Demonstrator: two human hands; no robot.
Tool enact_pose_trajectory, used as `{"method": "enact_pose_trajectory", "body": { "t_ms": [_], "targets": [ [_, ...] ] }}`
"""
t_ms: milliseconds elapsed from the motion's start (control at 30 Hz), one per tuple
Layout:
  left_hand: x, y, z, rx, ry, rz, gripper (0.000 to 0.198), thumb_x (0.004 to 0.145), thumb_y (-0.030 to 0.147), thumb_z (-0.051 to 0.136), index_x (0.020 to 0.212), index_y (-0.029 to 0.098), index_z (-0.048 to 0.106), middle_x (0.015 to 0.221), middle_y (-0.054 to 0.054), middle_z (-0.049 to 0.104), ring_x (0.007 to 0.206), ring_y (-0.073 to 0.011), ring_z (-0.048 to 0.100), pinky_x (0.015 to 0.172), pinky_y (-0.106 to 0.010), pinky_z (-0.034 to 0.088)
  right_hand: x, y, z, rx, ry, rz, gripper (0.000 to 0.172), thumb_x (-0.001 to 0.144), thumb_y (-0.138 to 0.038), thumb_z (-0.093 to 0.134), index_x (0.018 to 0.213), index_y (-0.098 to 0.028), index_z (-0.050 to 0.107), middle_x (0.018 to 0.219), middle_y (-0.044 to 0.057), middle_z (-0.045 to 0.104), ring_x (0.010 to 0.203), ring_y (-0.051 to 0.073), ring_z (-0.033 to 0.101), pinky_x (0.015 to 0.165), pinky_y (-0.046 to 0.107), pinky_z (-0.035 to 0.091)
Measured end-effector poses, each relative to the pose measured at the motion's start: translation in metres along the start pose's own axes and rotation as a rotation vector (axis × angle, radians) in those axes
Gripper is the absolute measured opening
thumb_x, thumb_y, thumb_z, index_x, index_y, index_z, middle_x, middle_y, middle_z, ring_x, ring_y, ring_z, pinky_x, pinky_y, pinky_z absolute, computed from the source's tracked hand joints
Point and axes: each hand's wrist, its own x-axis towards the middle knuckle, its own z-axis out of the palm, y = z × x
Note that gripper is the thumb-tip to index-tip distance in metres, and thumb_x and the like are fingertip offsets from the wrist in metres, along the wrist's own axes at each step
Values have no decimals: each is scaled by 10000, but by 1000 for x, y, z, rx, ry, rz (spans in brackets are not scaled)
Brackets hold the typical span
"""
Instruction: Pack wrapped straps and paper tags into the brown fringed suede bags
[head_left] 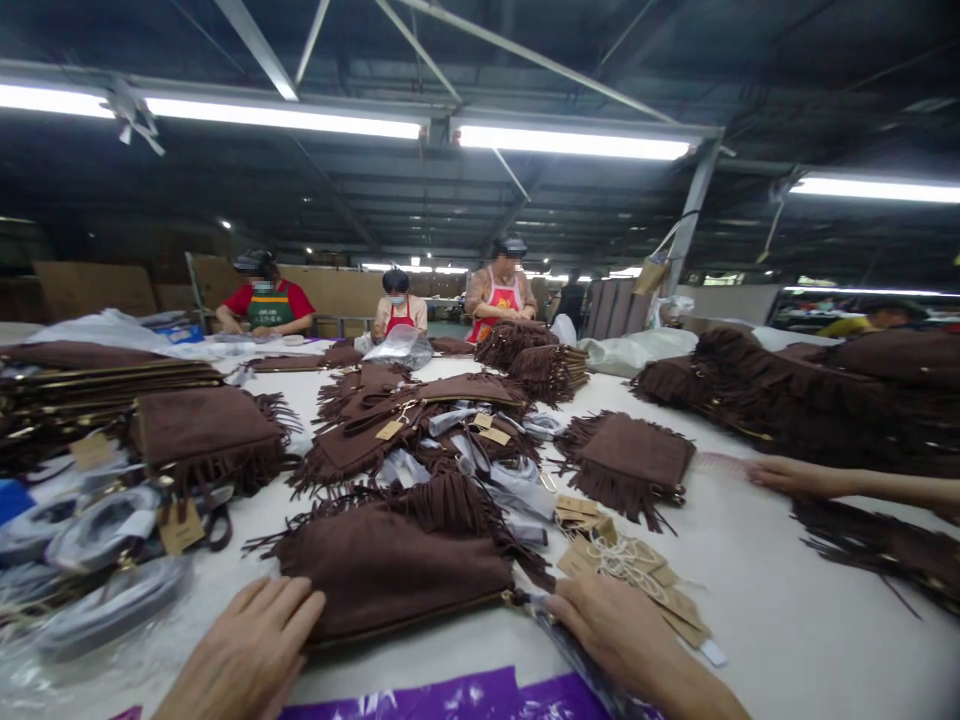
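Note:
A dark brown fringed bag [397, 565] lies in front of me, its zipped edge toward me. Stretched over its near left corner, the fingers of my left hand [247, 635] rest against the bag. My right hand [611, 625] is at the zip's right end, its fingers closed around a plastic-wrapped strap [559, 635] that runs down under the palm. Its fingertips are partly hidden. Cardboard tags with white strings [637, 570] lie just beyond my right hand. Behind the bag sit more brown bags with tags and wrapped straps [480, 440].
Plastic-wrapped coiled straps [112, 530] and stacked bags [97, 385] stand at left. Another fringed bag [634, 460] lies at right, near a co-worker's hand [795, 477]. A large bag pile [787, 400] is behind. Purple plastic [420, 697] lies at the near edge. Several people work across the table.

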Motion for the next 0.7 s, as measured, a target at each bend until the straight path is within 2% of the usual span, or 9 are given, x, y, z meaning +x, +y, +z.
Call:
{"method": "enact_pose_trajectory", "body": {
  "t_ms": [67,133,267,333,433,533,600,633,700],
  "targets": [
    [11,22,5,12,6,50,515,748,37,486,1223,209,583,1202,-103,648,1041,-292,602,920,-454,456,0,-4,-4,-20,8,-14,202,934,-215,537,888,-197,733,897,116,764,892,322,716,718,359,505],
    [25,44,11,13,-25,111,529,764,14,477,1259,185,553,1226,-121,628,1061,-296,587,910,-450,458,2,-9,-4,-66,23,0,150,876,-156,597,902,-186,742,882,139,764,868,349,719,680,368,505],
    [54,71,19,-25,-135,195,297,849,28,488,1085,157,613,1037,-106,660,907,-255,609,799,-381,492,11,-27,6,-89,48,27,251,845,-36,557,886,-185,756,827,152,763,789,350,731,595,345,485],
    [63,77,20,-60,-153,211,198,879,54,504,998,164,616,972,-82,655,871,-238,604,783,-361,490,15,-41,11,-87,74,23,332,834,30,503,893,-174,757,821,161,761,785,334,734,587,332,477],
    [69,81,20,-91,-145,176,121,894,111,541,971,183,600,984,-69,650,879,-242,593,790,-373,477,22,-59,14,-68,117,-15,369,824,76,463,900,-139,753,838,187,755,811,317,730,626,337,478],
    [74,83,20,-47,-88,148,181,913,144,542,1087,183,577,1147,-110,628,989,-271,579,844,-418,462,27,-60,11,-42,133,-33,267,832,16,528,890,-123,748,833,198,753,800,322,730,619,328,470],
    [81,80,15,-31,-102,149,180,918,134,533,1088,172,577,1181,-126,621,1022,-281,578,840,-420,470,29,-47,6,-32,135,-40,152,862,-119,591,866,-146,741,827,174,758,792,318,730,605,312,461],
    [86,77,11,-38,-131,134,152,917,121,525,1048,168,587,1135,-118,639,994,-274,590,814,-402,481,29,-38,2,-1,141,-55,154,888,-205,589,840,-167,731,812,146,760,787,304,727,605,304,454],
    [99,66,-5,-69,-183,65,130,911,88,500,943,170,596,972,-81,664,882,-245,611,737,-352,490,30,-15,-5,162,175,-104,314,955,-346,474,768,-201,682,762,81,746,753,250,709,614,286,445]
  ]
}}
